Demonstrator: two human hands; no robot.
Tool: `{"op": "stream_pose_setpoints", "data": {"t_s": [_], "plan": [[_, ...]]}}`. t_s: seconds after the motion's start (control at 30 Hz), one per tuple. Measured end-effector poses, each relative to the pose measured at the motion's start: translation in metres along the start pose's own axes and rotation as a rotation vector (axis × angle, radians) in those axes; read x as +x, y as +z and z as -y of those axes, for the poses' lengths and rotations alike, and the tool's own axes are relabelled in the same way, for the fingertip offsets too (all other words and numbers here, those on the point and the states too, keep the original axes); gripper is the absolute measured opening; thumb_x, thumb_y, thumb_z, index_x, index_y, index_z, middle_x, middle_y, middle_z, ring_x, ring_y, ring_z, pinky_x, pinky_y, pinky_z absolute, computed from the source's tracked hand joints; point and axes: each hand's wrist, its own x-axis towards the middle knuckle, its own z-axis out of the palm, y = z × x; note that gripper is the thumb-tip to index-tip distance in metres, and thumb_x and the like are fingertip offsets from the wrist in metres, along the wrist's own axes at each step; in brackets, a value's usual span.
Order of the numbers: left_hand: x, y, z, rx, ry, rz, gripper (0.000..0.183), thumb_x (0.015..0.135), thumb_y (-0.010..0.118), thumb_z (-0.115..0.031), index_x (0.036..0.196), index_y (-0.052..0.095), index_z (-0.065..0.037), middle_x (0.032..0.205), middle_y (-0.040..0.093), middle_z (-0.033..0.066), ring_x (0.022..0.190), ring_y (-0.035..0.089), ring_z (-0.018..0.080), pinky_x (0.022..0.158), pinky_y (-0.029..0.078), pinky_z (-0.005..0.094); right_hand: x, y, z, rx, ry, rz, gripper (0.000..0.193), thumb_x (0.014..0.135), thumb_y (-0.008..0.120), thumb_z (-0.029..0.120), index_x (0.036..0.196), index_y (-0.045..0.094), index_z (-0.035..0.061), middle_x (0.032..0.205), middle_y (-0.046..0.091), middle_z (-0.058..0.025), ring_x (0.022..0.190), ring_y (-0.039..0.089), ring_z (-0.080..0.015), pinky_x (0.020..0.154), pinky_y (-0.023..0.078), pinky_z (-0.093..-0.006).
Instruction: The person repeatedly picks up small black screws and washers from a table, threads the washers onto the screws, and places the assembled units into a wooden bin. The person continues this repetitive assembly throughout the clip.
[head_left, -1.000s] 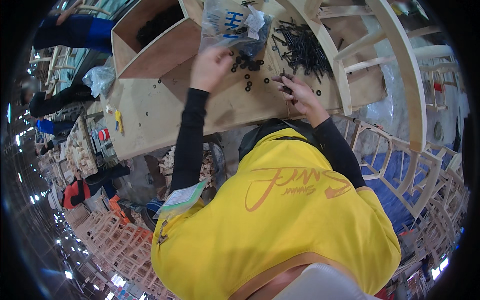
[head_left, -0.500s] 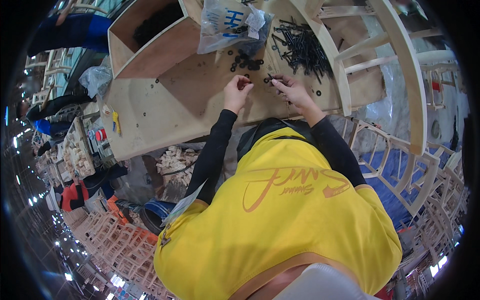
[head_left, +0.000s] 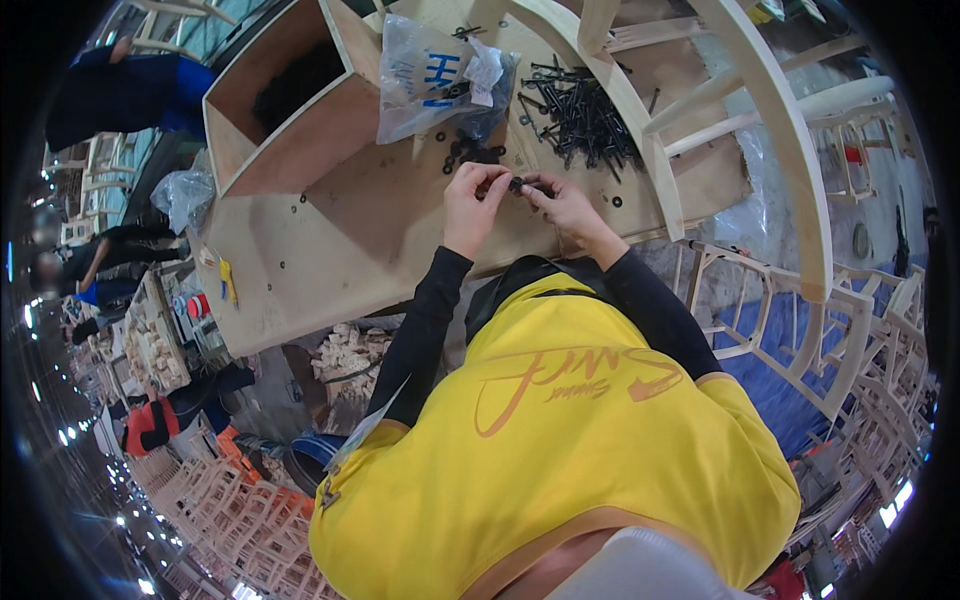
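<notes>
Pile of black screws [head_left: 585, 115] lay on plywood surface [head_left: 330, 260] w/ loose black washers [head_left: 470, 152] just beyond hands, curved wooden chair parts [head_left: 640, 120] crossing at right. Clear plastic bag [head_left: 435, 75] sat beside open wooden box [head_left: 290, 110], contents too dark to tell. Left hand [head_left: 472, 205] & right hand [head_left: 560, 205] met above surface, fingertips of both pinched together on small black fastener [head_left: 517, 185].
</notes>
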Motion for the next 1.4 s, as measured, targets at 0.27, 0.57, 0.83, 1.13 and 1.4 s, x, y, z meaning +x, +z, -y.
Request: {"op": "stream_pose_setpoints", "data": {"t_s": [0.27, 0.57, 0.83, 1.13, 1.4], "plan": [[0.004, -0.010, -0.019, 0.147, 0.105, 0.068, 0.012, 0.083, 0.070, -0.011, 0.090, 0.070, -0.001, 0.077, 0.060, 0.0067, 0.065, 0.057, 0.0132, 0.060, 0.046, 0.0268, 0.000, 0.001, 0.009, -0.020, 0.001, 0.069, 0.032, 0.096, 0.058, 0.023, 0.125, 0.057, 0.0090, 0.090, 0.061, 0.0054, 0.070, 0.049, -0.0014, 0.057, 0.038, -0.0166], [0.074, -0.117, -0.086, 0.535, 0.504, -0.595, 0.012, 0.084, 0.071, -0.014, 0.091, 0.070, -0.004, 0.080, 0.064, 0.0065, 0.064, 0.058, 0.0140, 0.059, 0.047, 0.0274, 0.020, -0.011, -0.016, 0.438, 0.105, 0.009, 0.041, 0.095, 0.038, -0.003, 0.136, 0.042, -0.0025, 0.128, 0.051, -0.0139, 0.107, 0.058, -0.0193, 0.088, 0.051, -0.0284], [0.074, -0.106, -0.042, 0.450, 0.213, -0.380, 0.023, 0.084, 0.072, -0.020, 0.103, 0.069, -0.006, 0.085, 0.066, 0.0042, 0.072, 0.060, 0.0114, 0.065, 0.049, 0.0260, 0.014, -0.020, -0.010, 0.791, 0.147, -0.054, 0.034, 0.099, 0.036, 0.000, 0.132, 0.039, -0.0062, 0.121, 0.054, -0.0197, 0.114, 0.057, -0.0282, 0.095, 0.053, -0.0339], [0.007, -0.029, 0.097, 0.655, 0.120, 0.049, 0.023, 0.078, 0.070, -0.007, 0.100, 0.067, -0.006, 0.084, 0.060, 0.0105, 0.071, 0.062, 0.0239, 0.068, 0.051, 0.0333, 0.012, -0.022, -0.011, 0.801, 0.196, -0.109, 0.031, 0.101, 0.040, 0.008, 0.129, 0.042, -0.0051, 0.117, 0.059, -0.0200, 0.103, 0.063, -0.0260, 0.087, 0.057, -0.0308], [0.005, -0.010, 0.050, -0.132, -0.297, 0.151, 0.014, 0.084, 0.070, -0.005, 0.096, 0.065, -0.001, 0.085, 0.066, 0.0035, 0.076, 0.063, 0.0099, 0.069, 0.051, 0.0250, 0.013, -0.020, -0.020, 0.789, 0.174, -0.190, 0.034, 0.102, 0.041, 0.013, 0.128, 0.043, -0.0083, 0.117, 0.059, -0.0201, 0.105, 0.062, -0.0229, 0.089, 0.056, -0.0301]]}}
